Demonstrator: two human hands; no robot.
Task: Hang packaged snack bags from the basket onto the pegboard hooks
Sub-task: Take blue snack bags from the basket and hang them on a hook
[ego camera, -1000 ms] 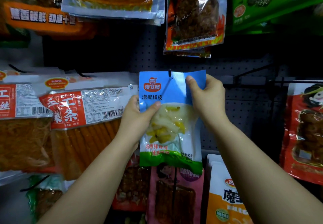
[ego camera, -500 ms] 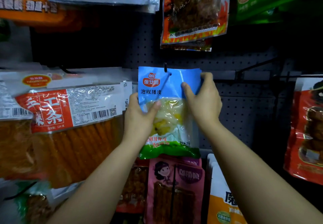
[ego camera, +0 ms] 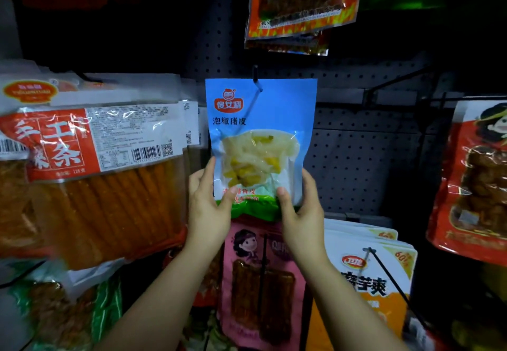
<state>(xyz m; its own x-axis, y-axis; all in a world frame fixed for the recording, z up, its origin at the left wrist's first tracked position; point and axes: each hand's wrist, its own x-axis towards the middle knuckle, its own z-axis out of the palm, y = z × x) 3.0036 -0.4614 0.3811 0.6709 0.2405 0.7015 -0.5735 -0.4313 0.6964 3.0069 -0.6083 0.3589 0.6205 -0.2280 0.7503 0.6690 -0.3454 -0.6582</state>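
A blue snack bag (ego camera: pixel 262 131) with a clear window of pale and yellow strips hangs upright on a black hook (ego camera: pixel 255 76) of the dark pegboard (ego camera: pixel 356 145). The hook passes through the bag's top edge. My left hand (ego camera: pixel 205 200) grips the bag's lower left corner, thumb on the front. At the lower right corner my right hand (ego camera: pixel 299 208) pinches the bag the same way. The basket is out of view.
Large orange stick packs (ego camera: pixel 104 175) hang just left of the bag. A pink pack (ego camera: pixel 260 276) and a white-orange pack (ego camera: pixel 367 276) hang below, red packs above (ego camera: pixel 301 2) and at the right (ego camera: pixel 472 175). An empty hook (ego camera: pixel 395 79) juts out to the right of the bag.
Both hands slid down from the bag's top and middle to its lower corners. The bag now hangs straight on the hook. The view has moved closer.
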